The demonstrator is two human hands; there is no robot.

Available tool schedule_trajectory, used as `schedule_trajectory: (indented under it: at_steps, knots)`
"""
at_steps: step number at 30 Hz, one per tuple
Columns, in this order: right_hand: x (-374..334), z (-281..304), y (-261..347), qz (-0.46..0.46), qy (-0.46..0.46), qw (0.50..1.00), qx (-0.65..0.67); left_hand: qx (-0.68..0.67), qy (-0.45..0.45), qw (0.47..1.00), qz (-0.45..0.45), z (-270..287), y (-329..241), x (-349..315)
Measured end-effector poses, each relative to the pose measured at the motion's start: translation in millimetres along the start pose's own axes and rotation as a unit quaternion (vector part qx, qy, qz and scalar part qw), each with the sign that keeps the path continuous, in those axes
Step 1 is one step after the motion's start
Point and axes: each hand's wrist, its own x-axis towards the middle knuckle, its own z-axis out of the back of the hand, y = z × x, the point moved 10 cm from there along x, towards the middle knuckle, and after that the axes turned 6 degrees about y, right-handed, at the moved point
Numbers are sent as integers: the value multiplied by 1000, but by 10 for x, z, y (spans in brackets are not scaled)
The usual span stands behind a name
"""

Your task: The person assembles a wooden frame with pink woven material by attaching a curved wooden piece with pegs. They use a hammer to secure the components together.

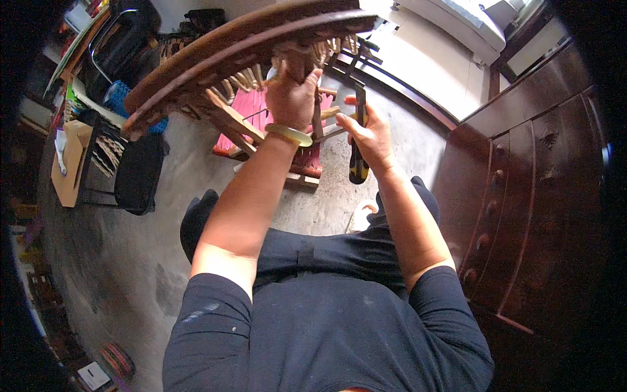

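Note:
A large curved wooden frame (215, 55), dark brown with double rails, spans the upper part of the view. Short pale strands or pegs line its underside; I cannot tell which. My left hand (292, 98), a pale green bangle at its wrist, is closed around a brown upright part below the rails. My right hand (372, 134) holds a slim black-and-yellow utility knife (356, 171) nearly upright, its thumb bent toward it. The knife is apart from the frame. Below the left hand stands a low wooden piece with red slats (243, 121), partly hidden by the arm and frame.
To the left are a black chair (140, 173), a cardboard piece (70, 163) and a blue textured roll (117, 98). A dark wooden cabinet (516, 196) stands close on the right. Bright light falls through a doorway at the upper right, onto grey concrete floor (130, 261).

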Motion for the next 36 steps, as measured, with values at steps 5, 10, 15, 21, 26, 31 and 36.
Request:
schedule_trajectory:
  at_steps: [5, 10, 15, 21, 26, 31, 36]
  knots:
    - [184, -32, 492, 133, -9, 989, -63, 148, 38, 988, -33, -329, -71, -34]
    - [358, 24, 321, 115, -20, 992, -38, 167, 82, 979, -84, -501, -22, -134]
    - [431, 49, 257, 51, -17, 998, 27, 190, 77, 977, -56, -528, 33, -158]
    - [428, 59, 362, 115, -6, 993, -11, 164, 104, 981, -9, -573, 14, -235]
    - [416, 66, 429, 155, -40, 981, -112, 171, 171, 970, -30, -645, 51, -294]
    - [415, 72, 419, 163, -103, 960, -204, 174, 251, 952, 23, -655, 211, -324]
    - [418, 46, 467, 185, -109, 952, -219, 107, 255, 961, -3, -534, 79, -334]
